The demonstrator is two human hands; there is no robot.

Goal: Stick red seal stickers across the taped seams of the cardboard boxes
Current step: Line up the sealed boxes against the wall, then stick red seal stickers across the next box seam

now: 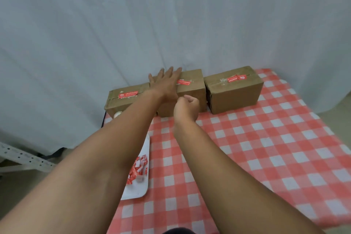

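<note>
The single head-worn camera looked forward and down from close above the checked table [247, 157], boxes toward 12 o'clock.

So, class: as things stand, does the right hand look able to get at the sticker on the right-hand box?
Probably yes. The right hand hangs curled in front of the middle box, and nothing lies between it and the sticker on top of the right-hand box.

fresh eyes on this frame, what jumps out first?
Three cardboard boxes in a row at the far edge of the red-checked tablecloth, each with a red seal sticker on top. The left hand lies flat on the middle box, beside its sticker; the right hand is curled in front of that box. A white tray of loose stickers sits near left.
</note>
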